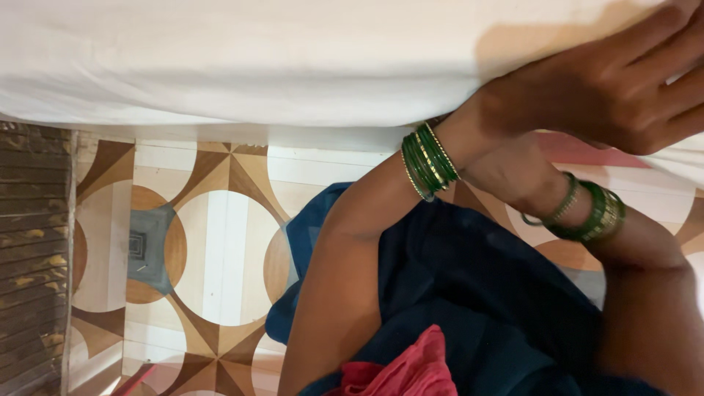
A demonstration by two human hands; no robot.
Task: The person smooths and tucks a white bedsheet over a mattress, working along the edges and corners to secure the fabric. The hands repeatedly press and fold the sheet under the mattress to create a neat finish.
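White bedsheet [257, 59] lying directly under the left hand [609, 88], whose grip is released, palm flat and fingers spread, apparently to press the cloth smooth; the right hand [506, 176], crossed beneath that wrist at the sheet's edge, conceals its grip, so its state cannot be told.

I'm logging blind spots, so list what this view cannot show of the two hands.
1. Head view: the left hand lies flat on the white sheet; its fingertips are cut off by the right edge.
2. Head view: the right hand is mostly hidden behind the left wrist, so its grip cannot be told.
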